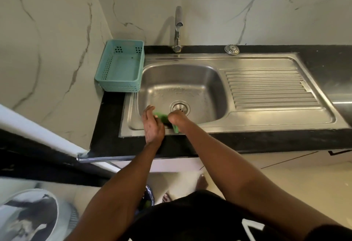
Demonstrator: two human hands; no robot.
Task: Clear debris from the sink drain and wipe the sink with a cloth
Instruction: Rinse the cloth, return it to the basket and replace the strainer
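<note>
A stainless steel sink (209, 81) is set in a black counter, with a round drain (180, 107) in its floor. A green cloth (163, 118) is bunched between my two hands at the basin's near left side. My left hand (152, 124) reaches over the front rim, fingers on the cloth. My right hand (176, 118) is closed around the cloth's other end, just in front of the drain. Most of the cloth is hidden by the hands. A metal strainer cap (231, 49) lies on the counter behind the sink.
A teal plastic basket (106, 73) stands left of the basin against the marble wall. The tap (178, 29) rises behind the basin. A ribbed drainboard (266, 88) lies to the right. A bin (28, 216) stands on the floor at lower left.
</note>
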